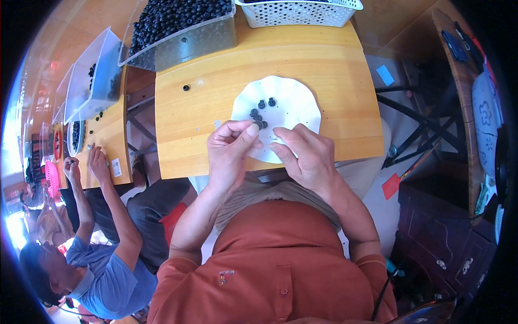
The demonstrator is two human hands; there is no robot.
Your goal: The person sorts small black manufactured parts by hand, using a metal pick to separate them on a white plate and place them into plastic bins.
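Observation:
A white plate with a wavy rim point(305, 100) lies on the wooden table, partly under my hands. Several small black round pieces point(272, 101), rubbery-looking with a collar, sit on its left half, along with tiny dark specks. My left hand point(232, 148) is over the plate's lower left edge, thumb and forefinger pinched together right beside the lowest black pieces. Whatever is between those fingertips is too small to make out. Facing it, my right hand point(307, 154) has curled fingers, its thumb and forefinger close together over the plate's lower right; their contents cannot be made out.
A clear bin point(194, 42) heaped with black pieces stands at the table's far left, beside a white perforated basket point(302, 15). One loose black piece point(186, 87) lies on the table point(345, 70). Leftward, a co-worker in blue point(110, 281) works at another table point(116, 140).

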